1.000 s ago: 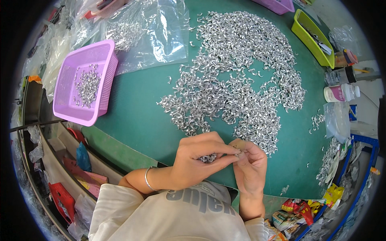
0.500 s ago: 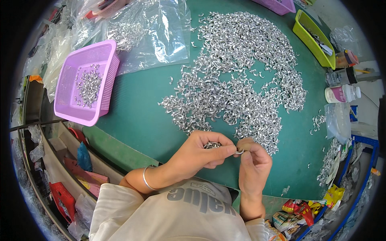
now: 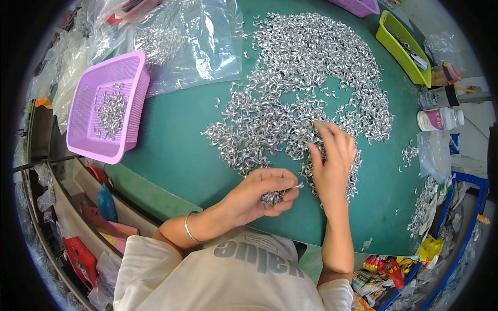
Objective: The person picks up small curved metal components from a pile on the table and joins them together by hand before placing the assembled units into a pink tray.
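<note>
A broad heap of small curved silvery metal pieces is spread over the green tabletop. Near the table's front edge, my left hand is closed around a cluster of these pieces. One more piece sticks out at its thumb tip. Further right, my right hand is over the heap's near part with thumb and fingers apart. Its fingertips are at the pieces, and I see none held between them.
A purple basket with some pieces inside stands at the left. Behind it lies a clear plastic bag. At the right are a green basket, a white bottle and smaller groups of metal pieces.
My right hand has left my left hand's fingertips, moved up and away onto the heap, and opened. My left hand stays nearly in place, still holding its pieces.
</note>
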Demonstrator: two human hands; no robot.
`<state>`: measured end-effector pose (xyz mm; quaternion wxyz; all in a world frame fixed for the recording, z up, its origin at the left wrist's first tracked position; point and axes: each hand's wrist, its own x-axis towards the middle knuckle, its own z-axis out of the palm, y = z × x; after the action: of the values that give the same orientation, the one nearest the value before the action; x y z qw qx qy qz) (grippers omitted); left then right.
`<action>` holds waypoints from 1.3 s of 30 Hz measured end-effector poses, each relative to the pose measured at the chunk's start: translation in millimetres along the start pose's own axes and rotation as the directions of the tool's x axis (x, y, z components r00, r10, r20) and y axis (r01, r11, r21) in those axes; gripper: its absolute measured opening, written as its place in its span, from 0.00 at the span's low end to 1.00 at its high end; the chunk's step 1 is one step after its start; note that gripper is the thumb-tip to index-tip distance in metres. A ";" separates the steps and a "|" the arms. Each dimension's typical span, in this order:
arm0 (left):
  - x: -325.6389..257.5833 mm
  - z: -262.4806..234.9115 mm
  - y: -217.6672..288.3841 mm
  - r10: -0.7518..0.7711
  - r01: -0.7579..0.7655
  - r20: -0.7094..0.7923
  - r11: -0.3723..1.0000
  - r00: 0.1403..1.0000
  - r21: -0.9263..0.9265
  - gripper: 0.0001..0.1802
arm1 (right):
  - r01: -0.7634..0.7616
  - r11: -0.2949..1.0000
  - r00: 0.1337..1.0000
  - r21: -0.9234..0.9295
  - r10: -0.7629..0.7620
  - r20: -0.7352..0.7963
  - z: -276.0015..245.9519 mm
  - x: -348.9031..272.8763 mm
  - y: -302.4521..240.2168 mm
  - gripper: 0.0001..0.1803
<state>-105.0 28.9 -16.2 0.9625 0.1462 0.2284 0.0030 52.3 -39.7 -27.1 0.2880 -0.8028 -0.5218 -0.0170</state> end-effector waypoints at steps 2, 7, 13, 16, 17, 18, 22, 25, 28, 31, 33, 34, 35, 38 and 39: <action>-0.7 0.1 2.3 -0.006 0.006 0.007 1.000 1.000 -0.020 0.09 | 0.032 0.999 0.999 -0.041 -0.030 0.046 5.8 -3.4 0.5 0.13; -1.4 -3.7 5.1 -0.053 0.062 0.063 0.988 0.997 -0.143 0.08 | 0.079 0.997 0.989 0.022 -0.081 0.120 2.8 -15.3 1.7 0.11; -1.2 -7.4 5.7 -0.072 0.101 0.128 0.965 0.989 -0.241 0.08 | 0.133 0.991 0.989 0.018 -0.133 0.067 1.7 -30.4 11.5 0.12; -2.5 -8.0 4.2 -0.057 0.087 0.118 0.959 0.991 -0.268 0.09 | 0.034 0.998 0.998 -0.049 -0.031 0.054 -10.1 -25.1 0.5 0.11; -3.3 -6.9 3.9 0.012 0.005 0.099 0.985 0.995 -0.175 0.09 | 0.047 0.996 0.996 -0.070 -0.041 0.075 -9.8 -26.2 -0.1 0.11; -4.7 -4.8 3.8 0.083 -0.076 0.086 0.994 0.993 -0.079 0.08 | 0.060 0.994 0.994 -0.091 -0.051 0.096 -8.9 -27.9 -0.1 0.11; -7.4 1.8 -0.6 0.353 -0.314 -0.023 0.858 0.935 0.407 0.05 | 0.080 0.987 0.994 -0.138 -0.070 0.080 -8.1 -38.7 2.6 0.10; -12.8 7.1 -0.1 0.415 -0.315 -0.052 0.760 0.908 0.569 0.08 | 0.067 0.988 0.997 -0.137 -0.063 0.033 -6.4 -44.4 5.2 0.10; -14.1 6.3 -1.6 0.501 -0.378 0.019 0.628 0.865 0.680 0.09 | 0.045 0.990 0.999 -0.135 -0.041 0.032 -8.5 -43.0 2.1 0.11; -14.1 9.1 -4.0 0.586 -0.428 0.058 0.516 0.808 0.742 0.05 | 0.064 0.990 0.997 -0.129 -0.058 0.044 -8.7 -43.9 2.8 0.11; -15.3 10.6 -3.7 0.591 -0.431 0.065 0.504 0.804 0.748 0.05 | 0.069 0.990 0.997 -0.119 -0.066 0.030 -7.5 -45.3 5.3 0.11; -15.9 11.3 -3.3 0.595 -0.432 0.068 0.497 0.801 0.752 0.05 | 0.062 0.992 0.998 -0.112 -0.061 0.014 -6.2 -45.7 6.5 0.11; -16.7 12.3 -2.1 0.551 -0.407 0.029 0.580 0.834 0.706 0.05 | 0.055 0.993 0.998 -0.104 -0.056 -0.003 -5.5 -45.9 7.0 0.11; -19.5 12.8 2.6 0.408 -0.316 -0.052 0.776 0.911 0.546 0.06 | -0.030 0.993 0.999 -0.117 0.026 -0.034 -9.3 -43.7 2.5 0.11; -20.7 12.1 3.6 0.365 -0.288 -0.065 0.820 0.929 0.494 0.08 | -0.018 0.992 1.000 -0.127 0.017 -0.014 -10.7 -43.4 2.0 0.11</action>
<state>-118.0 27.5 4.2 0.8608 0.4145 0.2683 0.1236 37.1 -81.3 -33.3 0.2397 -0.8239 -0.5108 -0.0530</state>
